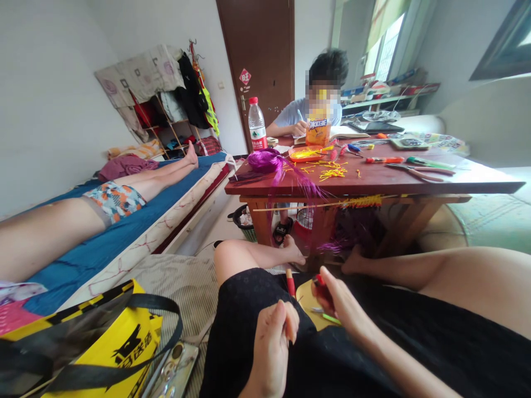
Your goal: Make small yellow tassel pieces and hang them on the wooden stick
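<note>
My left hand (274,337) is closed over my lap, thumb pressed against curled fingers; whatever it pinches is hidden or too small to name. To its right, my right hand (341,298) is wrapped around a small red object (319,280) with a dark part, its thumb raised along the top. Beneath the right hand lies a yellow tray (306,294) on my black clothing, with a bright green strip (331,319) and a bit of metal in it. A red tool with a wooden-coloured end (290,282) points up at the tray's left edge.
A wooden table (373,185) ahead bears purple fibres (265,160), yellow stems (332,172), pliers (418,172), and two bottles, one a red-capped water bottle (256,124). Someone writes behind it. Another person lies on the bed at left. A yellow bag (112,348) stands beside me.
</note>
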A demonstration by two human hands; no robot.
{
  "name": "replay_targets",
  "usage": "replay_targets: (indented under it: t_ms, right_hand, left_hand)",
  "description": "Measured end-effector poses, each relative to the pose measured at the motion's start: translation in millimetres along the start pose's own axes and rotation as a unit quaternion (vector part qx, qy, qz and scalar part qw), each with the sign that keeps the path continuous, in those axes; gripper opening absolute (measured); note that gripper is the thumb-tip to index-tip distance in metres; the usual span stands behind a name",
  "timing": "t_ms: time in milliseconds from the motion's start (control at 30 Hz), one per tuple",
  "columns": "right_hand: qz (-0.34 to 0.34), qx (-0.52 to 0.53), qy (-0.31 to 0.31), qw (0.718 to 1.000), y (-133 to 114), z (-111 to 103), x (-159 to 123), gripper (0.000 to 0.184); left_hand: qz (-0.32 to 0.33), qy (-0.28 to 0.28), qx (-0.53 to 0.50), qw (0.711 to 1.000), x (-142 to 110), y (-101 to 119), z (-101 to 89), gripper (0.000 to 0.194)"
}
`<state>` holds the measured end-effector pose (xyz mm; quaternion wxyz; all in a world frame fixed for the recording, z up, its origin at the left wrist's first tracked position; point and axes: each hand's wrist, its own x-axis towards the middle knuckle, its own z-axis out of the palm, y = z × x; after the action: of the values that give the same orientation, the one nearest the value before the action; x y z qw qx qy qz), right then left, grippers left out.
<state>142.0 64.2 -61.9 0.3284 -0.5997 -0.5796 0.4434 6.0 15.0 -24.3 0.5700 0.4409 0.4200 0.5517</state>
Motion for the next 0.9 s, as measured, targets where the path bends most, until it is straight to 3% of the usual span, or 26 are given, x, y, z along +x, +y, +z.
replay_targets:
  t_ms: [133, 200, 400, 467, 633, 767, 900]
  right_hand:
    - [-0.019, -0.191, 0.002, 0.981, 37, -20, 28, 0.015]
    - [-0.033, -0.275, -0.011, 0.961, 52, -21, 35, 0.008]
    - [-0.091, -0.413, -0.049, 0.905, 55, -19, 31, 0.017]
    - [-0.089, -0.435, -0.082, 0.892, 54, -20, 28, 0.012]
    - [-0.057, -0.46, -0.136, 0.876, 66, -17, 21, 0.019]
    - [-0.091, -0.433, -0.083, 0.893, 58, -20, 26, 0.013]
    - [-0.159, -0.383, 0.073, 0.907, 12, -58, 47, 0.016]
  left_hand:
    - [-0.011, -0.002, -0.028, 1.0, 0, -1, -0.7, 0.05]
    - [-0.01, -0.004, -0.033, 0.999, 0, -1, -0.5, 0.05]
    - [-0.013, -0.008, -0.043, 0.999, 2, -2, -0.8, 0.049]
    - [-0.014, -0.007, -0.043, 0.999, 2, -4, -1.7, 0.049]
    - [-0.013, -0.014, -0.047, 0.999, 1, -5, -1.9, 0.049]
    - [-0.014, -0.014, -0.057, 0.998, 3, -6, -2.5, 0.05]
    - [-0.011, -0.008, -0.058, 0.998, 5, -9, -4.9, 0.052]
